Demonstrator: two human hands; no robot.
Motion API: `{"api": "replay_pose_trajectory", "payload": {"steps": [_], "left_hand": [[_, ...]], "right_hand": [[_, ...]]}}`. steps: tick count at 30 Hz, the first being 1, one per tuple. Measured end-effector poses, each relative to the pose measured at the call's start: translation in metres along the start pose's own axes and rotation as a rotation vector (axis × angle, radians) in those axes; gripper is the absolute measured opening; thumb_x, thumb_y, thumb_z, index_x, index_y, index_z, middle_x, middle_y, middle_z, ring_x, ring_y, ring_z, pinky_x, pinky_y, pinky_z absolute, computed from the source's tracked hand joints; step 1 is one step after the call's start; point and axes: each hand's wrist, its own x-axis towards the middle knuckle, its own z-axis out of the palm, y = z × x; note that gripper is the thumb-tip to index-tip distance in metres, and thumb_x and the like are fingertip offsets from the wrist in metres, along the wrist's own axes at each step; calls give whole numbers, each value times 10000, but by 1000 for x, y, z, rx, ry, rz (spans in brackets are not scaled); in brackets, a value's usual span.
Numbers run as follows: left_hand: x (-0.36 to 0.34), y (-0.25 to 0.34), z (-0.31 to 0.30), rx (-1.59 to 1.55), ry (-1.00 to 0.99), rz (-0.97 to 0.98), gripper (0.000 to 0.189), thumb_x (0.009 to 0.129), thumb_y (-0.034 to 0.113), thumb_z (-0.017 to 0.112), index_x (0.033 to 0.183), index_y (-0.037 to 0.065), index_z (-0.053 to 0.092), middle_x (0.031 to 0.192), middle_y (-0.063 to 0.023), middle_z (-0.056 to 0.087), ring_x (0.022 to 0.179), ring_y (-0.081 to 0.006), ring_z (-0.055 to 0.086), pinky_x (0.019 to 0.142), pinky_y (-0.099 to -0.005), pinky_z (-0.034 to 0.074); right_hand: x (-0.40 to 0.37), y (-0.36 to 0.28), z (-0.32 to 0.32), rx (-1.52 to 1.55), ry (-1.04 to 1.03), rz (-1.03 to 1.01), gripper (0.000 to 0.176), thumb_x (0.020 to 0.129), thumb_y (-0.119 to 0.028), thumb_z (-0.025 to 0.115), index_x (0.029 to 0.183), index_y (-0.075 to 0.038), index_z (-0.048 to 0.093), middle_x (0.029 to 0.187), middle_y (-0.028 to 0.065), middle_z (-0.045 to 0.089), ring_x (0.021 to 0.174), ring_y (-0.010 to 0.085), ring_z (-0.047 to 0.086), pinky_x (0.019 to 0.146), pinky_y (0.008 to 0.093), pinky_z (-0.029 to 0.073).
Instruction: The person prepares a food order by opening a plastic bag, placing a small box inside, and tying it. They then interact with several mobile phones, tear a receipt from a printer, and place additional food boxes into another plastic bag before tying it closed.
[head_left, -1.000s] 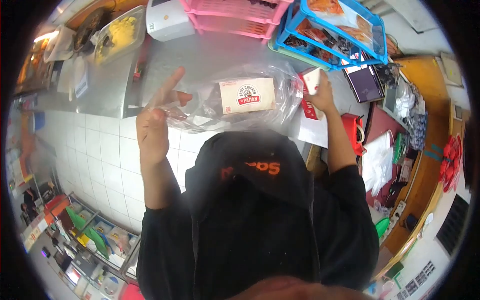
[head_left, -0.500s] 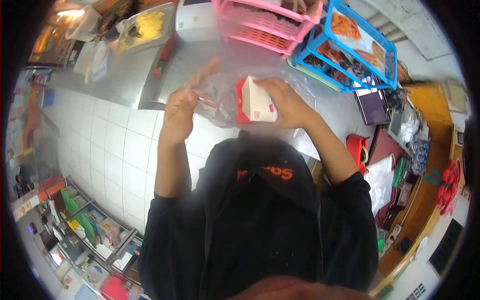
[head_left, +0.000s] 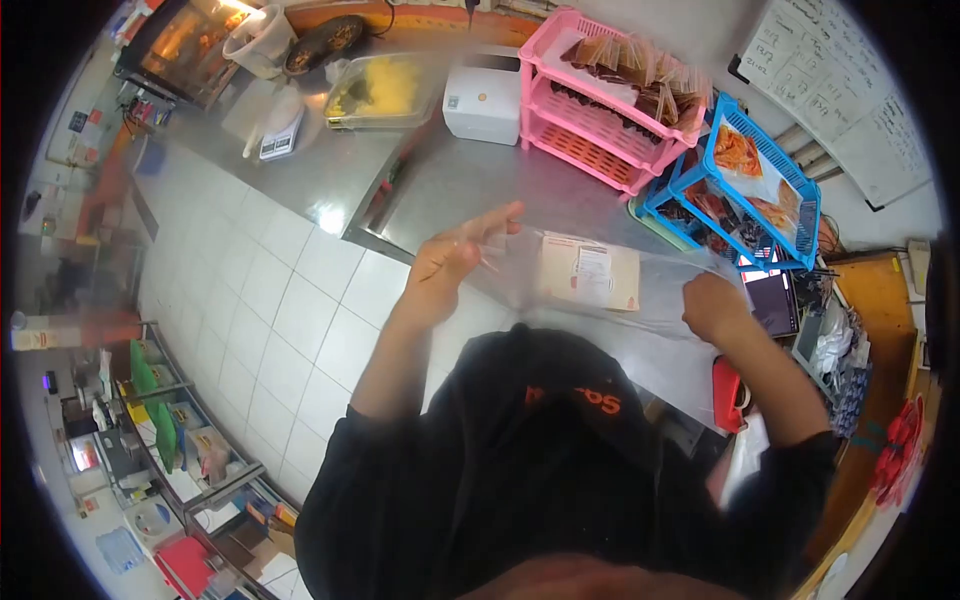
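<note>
A clear plastic bag [head_left: 665, 290] stretches between my two hands over the metal counter. Through its film shows a pale cardboard box [head_left: 620, 272] with a white paper label on top; it appears to lie inside the bag. My left hand [head_left: 440, 270] holds the bag's left end, fingers extended and thumb against the film. At the opposite end, my right hand [head_left: 714, 306] is closed in a fist around the bag's edge. The film is transparent, so its exact edges are hard to make out.
Behind the bag stand a pink tiered rack [head_left: 610, 110] and a blue tiered rack [head_left: 740, 190] with packed food. Further left are a white box-shaped device [head_left: 482, 103], a tub of yellow food [head_left: 375, 92] and a scale [head_left: 282, 135]. A red object [head_left: 729, 395] sits near my right forearm.
My right hand has let go of the box, moved right and gripped the bag. The box, earlier tilted in that hand, now lies flat with its label up. The view has shifted.
</note>
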Motion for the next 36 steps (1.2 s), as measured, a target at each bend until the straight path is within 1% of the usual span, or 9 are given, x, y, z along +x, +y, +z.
{"api": "replay_pose_trajectory", "payload": {"steps": [6, 13, 16, 19, 22, 24, 27, 31, 36], "left_hand": [[13, 7, -6, 78, -59, -33, 479, 921, 386, 486, 1113, -39, 596, 1240, -191, 557, 1022, -267, 595, 789, -331, 475], [53, 1, 122, 550, -127, 261, 386, 692, 230, 754, 968, 18, 587, 968, -180, 634, 916, -342, 621, 785, -402, 487], [62, -6, 123, 620, -120, 201, 343, 671, 182, 730, 954, 36, 602, 889, -145, 621, 867, -354, 603, 749, -420, 479], [67, 10, 118, 892, -300, 168, 306, 639, 143, 703, 923, 58, 626, 863, -105, 609, 855, -316, 593, 719, -428, 463], [67, 27, 128, 1098, -475, 364, 275, 614, 137, 680, 881, 78, 646, 846, -59, 610, 885, -265, 588, 726, -422, 453], [68, 28, 141, 1150, -547, 573, 260, 601, 140, 671, 855, 88, 653, 830, -37, 611, 915, -241, 583, 743, -413, 449], [69, 27, 145, 1177, -870, 538, 403, 601, 181, 711, 983, 74, 646, 1044, -71, 617, 1095, -267, 521, 885, -437, 411], [92, -21, 37, 1018, -576, 120, 1156, 442, 363, 839, 1394, 16, 283, 1454, -212, 258, 1322, -379, 281, 1087, -479, 233], [35, -119, 78, 1051, -605, -149, 1094, 489, 419, 819, 1374, 28, 307, 1420, -217, 305, 1321, -388, 279, 1105, -508, 160]], "right_hand": [[-50, -8, -66, -149, -265, -252, 319, 813, -367, 607, 732, -73, 701, 806, 129, 668, 799, 289, 639, 885, 387, 423], [-27, -27, -81, -448, 957, -918, 78, 608, -155, 588, 632, -85, 614, 770, 59, 613, 809, 195, 601, 919, 385, 411], [-12, -22, -60, -148, 1157, -827, 239, 626, -190, 660, 806, -37, 626, 990, 96, 602, 995, 243, 556, 983, 400, 370], [16, -18, 10, 1038, 1111, -351, 761, 619, -281, 785, 1274, -59, 467, 1316, 163, 438, 1227, 350, 396, 1054, 438, 279], [73, -43, 85, 900, 914, -289, 888, 638, -298, 792, 1372, -69, 347, 1378, 158, 374, 1299, 312, 326, 1078, 442, 241], [44, -109, -1, 456, 326, 558, 717, 694, -256, 740, 1306, -46, 431, 1280, 178, 473, 1220, 286, 429, 1056, 401, 294], [113, -96, 64, 675, 527, 383, 601, 740, -235, 688, 1264, -43, 466, 1210, 176, 514, 1157, 282, 475, 1006, 391, 344], [141, -78, 158, 979, 842, 116, 436, 808, -204, 610, 1202, -39, 519, 1105, 174, 576, 1062, 275, 545, 931, 375, 420], [122, -87, 126, 1243, 869, 191, 241, 874, -117, 487, 1087, -38, 566, 942, 180, 600, 907, 298, 592, 739, 404, 475]]}}
